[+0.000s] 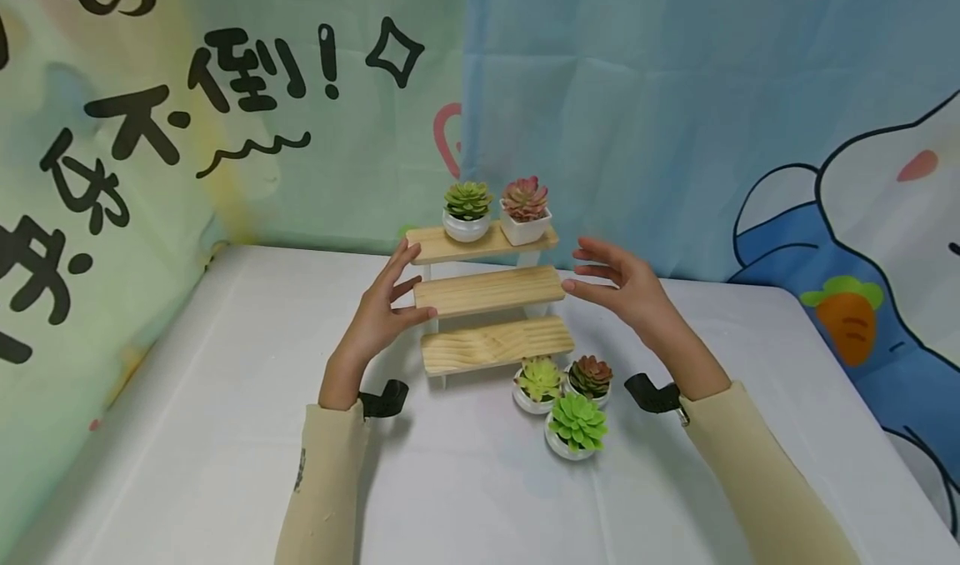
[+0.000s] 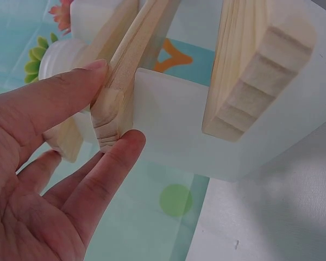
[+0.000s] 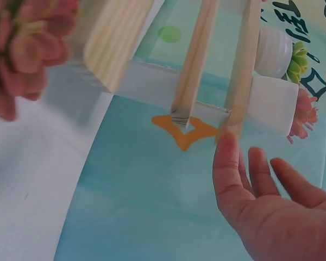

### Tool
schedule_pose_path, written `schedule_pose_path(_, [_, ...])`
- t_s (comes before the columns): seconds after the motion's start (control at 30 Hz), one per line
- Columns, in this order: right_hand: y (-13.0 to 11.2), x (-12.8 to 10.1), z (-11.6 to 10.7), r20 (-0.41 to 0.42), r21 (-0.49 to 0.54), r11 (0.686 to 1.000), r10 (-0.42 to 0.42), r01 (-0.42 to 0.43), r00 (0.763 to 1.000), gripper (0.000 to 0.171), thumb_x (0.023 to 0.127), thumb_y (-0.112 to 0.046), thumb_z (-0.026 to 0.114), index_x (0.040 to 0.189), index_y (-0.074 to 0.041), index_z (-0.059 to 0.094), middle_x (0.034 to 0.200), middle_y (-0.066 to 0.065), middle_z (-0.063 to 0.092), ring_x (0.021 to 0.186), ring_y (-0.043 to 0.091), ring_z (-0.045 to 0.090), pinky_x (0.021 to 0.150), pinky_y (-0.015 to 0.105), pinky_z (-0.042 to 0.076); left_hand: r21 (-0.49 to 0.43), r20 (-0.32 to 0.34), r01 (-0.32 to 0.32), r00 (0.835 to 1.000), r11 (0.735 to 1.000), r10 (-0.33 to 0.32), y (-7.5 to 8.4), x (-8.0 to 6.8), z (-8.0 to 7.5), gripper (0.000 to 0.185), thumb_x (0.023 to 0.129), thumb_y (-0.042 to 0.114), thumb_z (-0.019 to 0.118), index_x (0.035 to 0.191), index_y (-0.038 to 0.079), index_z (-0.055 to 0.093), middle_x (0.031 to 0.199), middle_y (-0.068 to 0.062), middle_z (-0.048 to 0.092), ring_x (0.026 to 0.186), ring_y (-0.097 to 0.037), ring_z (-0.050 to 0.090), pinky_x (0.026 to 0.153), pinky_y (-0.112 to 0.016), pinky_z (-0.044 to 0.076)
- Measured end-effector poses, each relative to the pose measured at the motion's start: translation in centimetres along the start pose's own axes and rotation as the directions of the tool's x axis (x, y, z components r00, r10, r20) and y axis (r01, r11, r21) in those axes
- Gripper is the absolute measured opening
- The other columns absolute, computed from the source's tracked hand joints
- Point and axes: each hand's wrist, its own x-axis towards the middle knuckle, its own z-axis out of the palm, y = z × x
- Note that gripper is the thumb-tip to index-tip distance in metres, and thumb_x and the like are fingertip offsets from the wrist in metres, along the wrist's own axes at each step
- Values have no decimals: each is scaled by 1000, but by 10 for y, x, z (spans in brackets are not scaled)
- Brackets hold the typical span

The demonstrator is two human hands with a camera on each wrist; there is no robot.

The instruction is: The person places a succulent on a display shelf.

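A three-tier wooden plant stand point(image 1: 491, 292) with pale side panels stands at the table's back. My left hand point(image 1: 377, 315) pinches the left end of its middle board point(image 2: 117, 92), thumb on one face and index fingertip on the other. On the right, my right hand point(image 1: 626, 286) is spread beside the board ends with fingers loosely bent and nothing held. On the top board point(image 1: 480, 247) sit a green succulent in a round white pot point(image 1: 467, 225) and a pink succulent in a square white pot point(image 1: 527, 225). The middle and lower boards bear no pots.
Three potted succulents stand grouped at the stand's front right: a yellow-green one point(image 1: 538, 377), a reddish one point(image 1: 590, 375) and a bright green one point(image 1: 577, 422). A white cloth covers the table point(image 1: 480, 490). A printed curtain point(image 1: 600, 115) hangs directly behind.
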Motion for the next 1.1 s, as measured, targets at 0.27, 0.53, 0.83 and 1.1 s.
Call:
schedule_pose_path(0.27, [15, -21, -7, 43, -57, 998, 26, -23, 999, 74, 95, -26, 67, 155, -12, 27, 152, 14, 38, 136, 33, 39, 86, 15, 49, -10, 2, -1, 1000, 1000, 1, 2, 2, 5, 90, 84, -8, 71, 157, 16, 24, 164, 3, 4, 138, -39, 38, 98, -49, 50])
schedule_pose_path(0.53, [45, -40, -12, 26, -73, 997, 42, -40, 999, 68, 94, -25, 68, 151, -8, 35, 148, 18, 43, 133, 36, 43, 101, 44, 49, -3, 1, 3, 1000, 1000, -3, 4, 1, 6, 89, 84, -8, 71, 157, 15, 24, 165, 2, 3, 138, -39, 38, 99, -49, 49])
schedule_pose_path(0.83, [74, -58, -9, 66, -14, 999, 41, -40, 997, 64, 94, -16, 68, 148, 0, 38, 145, 25, 43, 129, 40, 46, 90, 25, 52, -9, -4, 7, 1000, 1000, -7, 6, -2, 2, 89, 85, -7, 71, 157, 14, 24, 165, 1, 3, 138, -40, 37, 99, -49, 49])
schedule_pose_path(1.1, [92, -66, -6, 185, 15, 1000, 15, -18, 983, 70, 88, -11, 73, 146, 4, 37, 147, 27, 40, 127, 40, 46, 90, 25, 52, -8, -7, 18, 1000, 1000, -18, 4, -2, 2, 89, 85, -7, 71, 157, 16, 24, 164, 3, 3, 139, -38, 37, 100, -48, 49])
